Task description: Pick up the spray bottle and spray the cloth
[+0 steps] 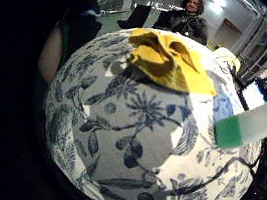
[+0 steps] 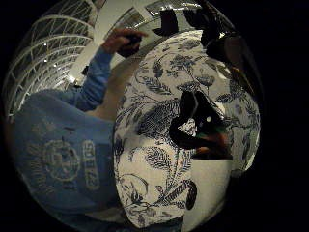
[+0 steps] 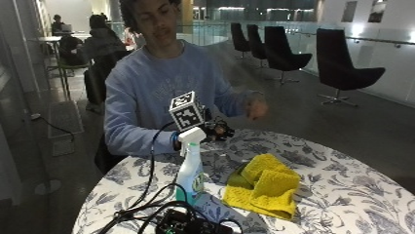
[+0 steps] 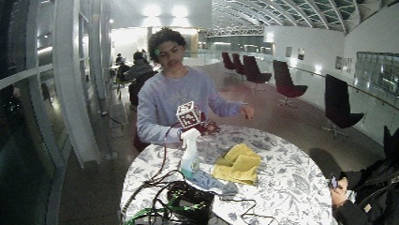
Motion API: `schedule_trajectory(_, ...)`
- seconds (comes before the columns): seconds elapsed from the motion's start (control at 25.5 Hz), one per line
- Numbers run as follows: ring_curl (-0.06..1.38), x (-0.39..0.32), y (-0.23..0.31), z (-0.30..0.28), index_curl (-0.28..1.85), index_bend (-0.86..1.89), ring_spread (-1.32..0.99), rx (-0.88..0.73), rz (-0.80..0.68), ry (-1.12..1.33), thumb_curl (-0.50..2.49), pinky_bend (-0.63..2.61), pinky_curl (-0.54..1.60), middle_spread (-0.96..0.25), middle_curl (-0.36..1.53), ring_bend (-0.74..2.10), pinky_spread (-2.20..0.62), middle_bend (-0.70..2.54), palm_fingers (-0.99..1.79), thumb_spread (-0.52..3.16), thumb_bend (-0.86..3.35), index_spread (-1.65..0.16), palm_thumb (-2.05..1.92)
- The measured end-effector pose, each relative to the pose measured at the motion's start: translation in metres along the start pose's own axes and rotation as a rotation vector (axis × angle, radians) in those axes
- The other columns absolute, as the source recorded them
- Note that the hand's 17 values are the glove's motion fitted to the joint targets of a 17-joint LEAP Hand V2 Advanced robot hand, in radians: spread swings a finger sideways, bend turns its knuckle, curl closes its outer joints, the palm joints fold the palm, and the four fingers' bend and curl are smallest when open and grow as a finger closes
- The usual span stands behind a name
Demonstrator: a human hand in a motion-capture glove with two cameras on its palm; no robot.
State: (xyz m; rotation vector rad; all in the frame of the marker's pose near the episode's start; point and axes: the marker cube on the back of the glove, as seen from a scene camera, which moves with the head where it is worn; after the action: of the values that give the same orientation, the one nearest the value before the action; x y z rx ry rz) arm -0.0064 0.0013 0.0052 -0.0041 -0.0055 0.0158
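Bottle not grabbed yet, easy to knock over

Spray bottle (image 3: 190, 168) stands on the table (image 3: 337, 195) just left of the yellow cloth (image 3: 264, 185); my gloved right hand (image 3: 217, 130) hovers behind its nozzle, can't tell how my fingers sit. A clumsy reach probably tips it.

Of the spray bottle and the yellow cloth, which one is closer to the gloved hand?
The spray bottle: its white head stands just below the gloved right hand. The yellow cloth lies farther off on the table.
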Motion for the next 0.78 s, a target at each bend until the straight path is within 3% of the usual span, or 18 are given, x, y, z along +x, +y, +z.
schedule_trajectory(0.31, 0.14, -0.009, 0.003, 0.015, 0.23, 0.36, -0.04, -0.05, 0.029, -0.018, 0.2, 0.18, 0.14, -0.05, 0.19, 0.22, 0.15, 0.42, 0.63, 0.72, 0.39, -0.29, 0.65)
schedule_trajectory(0.78, 0.19, 0.004, 0.002, 0.006, 0.3, 0.3, -0.04, 0.008, 0.083, -0.082, 0.28, 0.16, 0.18, -0.05, 0.26, 0.2, 0.19, 0.38, 0.61, 0.97, 0.3, -0.34, 0.67)
